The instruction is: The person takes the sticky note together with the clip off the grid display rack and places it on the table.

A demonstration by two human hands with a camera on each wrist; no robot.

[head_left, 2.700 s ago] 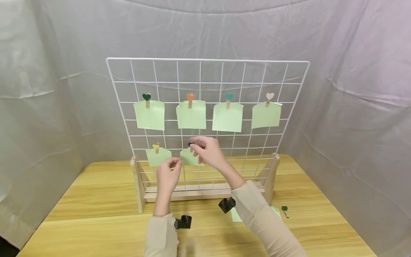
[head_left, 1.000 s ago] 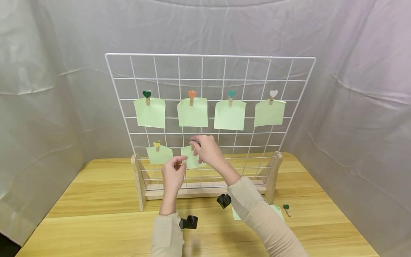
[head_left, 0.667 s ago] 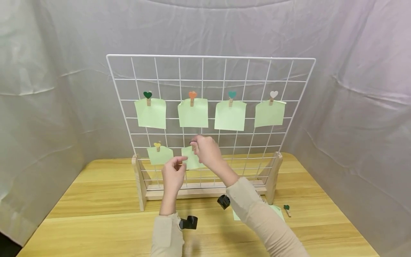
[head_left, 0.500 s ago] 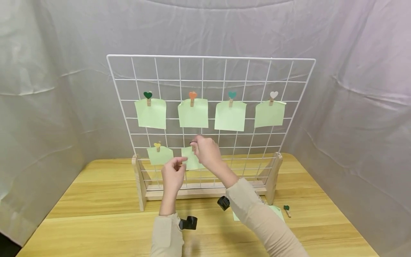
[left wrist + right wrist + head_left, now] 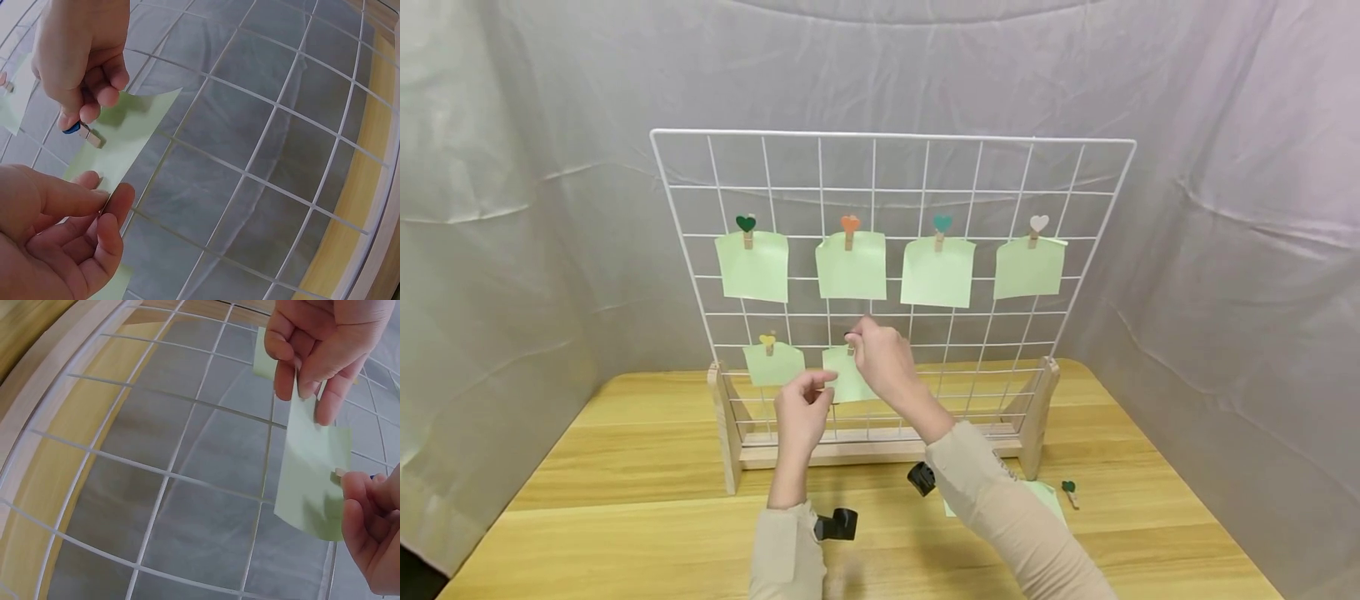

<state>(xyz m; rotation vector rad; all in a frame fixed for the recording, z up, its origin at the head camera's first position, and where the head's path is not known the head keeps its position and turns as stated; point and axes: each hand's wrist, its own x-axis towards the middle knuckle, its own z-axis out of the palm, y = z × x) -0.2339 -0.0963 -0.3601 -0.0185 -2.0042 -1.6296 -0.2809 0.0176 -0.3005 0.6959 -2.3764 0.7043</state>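
Observation:
My left hand pinches the edge of a pale green paper note between thumb and fingers. Held between the fingertips of my right hand is a small wooden clothespin with a blue heart. The clothespin sits at the note's top edge, in front of the white wire grid; in the head view the fingers mostly hide it. To the left, another green note hangs from a clothespin with a yellow heart.
Above hangs a row of several green notes on heart clothespins. Wooden feet support the grid on the wooden table. At front right lie more green paper, partly under the right sleeve, and a green-heart clothespin.
The note between my hands has shifted slightly down. My left hand has moved a little right onto it, and my right hand has turned, covering more of the blue heart.

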